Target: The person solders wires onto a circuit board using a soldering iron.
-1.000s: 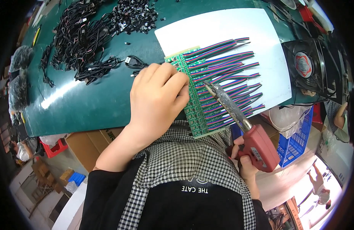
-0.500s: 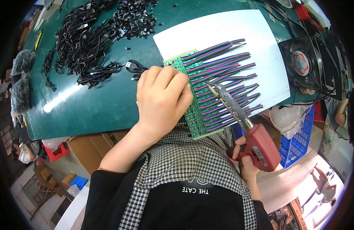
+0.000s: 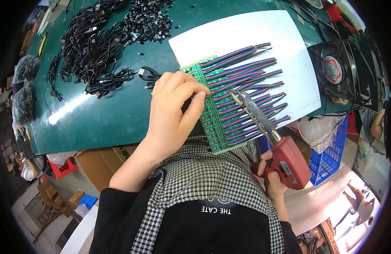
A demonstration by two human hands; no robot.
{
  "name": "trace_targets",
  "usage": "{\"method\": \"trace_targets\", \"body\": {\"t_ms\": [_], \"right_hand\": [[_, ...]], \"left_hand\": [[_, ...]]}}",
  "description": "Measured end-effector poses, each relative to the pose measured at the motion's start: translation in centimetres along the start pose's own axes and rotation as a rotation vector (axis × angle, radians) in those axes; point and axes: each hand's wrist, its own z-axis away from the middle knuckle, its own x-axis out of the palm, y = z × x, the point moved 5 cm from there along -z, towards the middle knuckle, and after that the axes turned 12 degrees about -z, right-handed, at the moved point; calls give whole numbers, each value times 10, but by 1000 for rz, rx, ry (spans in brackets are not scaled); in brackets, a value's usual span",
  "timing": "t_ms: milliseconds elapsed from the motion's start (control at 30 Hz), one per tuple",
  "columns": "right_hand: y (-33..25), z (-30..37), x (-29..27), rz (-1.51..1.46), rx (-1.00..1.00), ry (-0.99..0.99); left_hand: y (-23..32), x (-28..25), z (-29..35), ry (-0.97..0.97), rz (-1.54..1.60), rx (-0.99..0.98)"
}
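Left hand [image 3: 172, 108] has moved its thumb outward; its fingertips stand narrowly apart beside the flat green board [image 3: 213, 127], partly on the smooth sheet [image 3: 246, 31]. Whether they hold anything, I cannot tell. Right hand [image 3: 274, 183] grips the red iron [image 3: 292, 163].

Near the front edge of the table [image 3: 115, 125], the left grip [image 3: 172, 106] hides part of the circuit board [image 3: 213, 127]; the soldering gun [image 3: 290, 163] covers much of the right grip [image 3: 275, 186].

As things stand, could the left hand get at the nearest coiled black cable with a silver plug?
Probably yes: the coiled black cable with a silver plug lies on the green tabletop right beside the left hand, nothing visible between them.
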Motion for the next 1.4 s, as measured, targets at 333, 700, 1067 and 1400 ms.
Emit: {"method": "trace_targets", "body": {"t_ms": [333, 700, 1067, 1400], "right_hand": [[-3, -1, 4, 14, 19, 74], [-3, -1, 2, 59, -9, 60], [-5, 1, 4, 81, 12, 65], [-6, 0, 6, 56, 136, 58]], "left_hand": [[8, 0, -4, -18, -162, 26], [-4, -7, 0, -94, -44, -14], [-11, -7, -1, -204, 59, -20], [4, -9, -10, -245, -177, 118]]}}
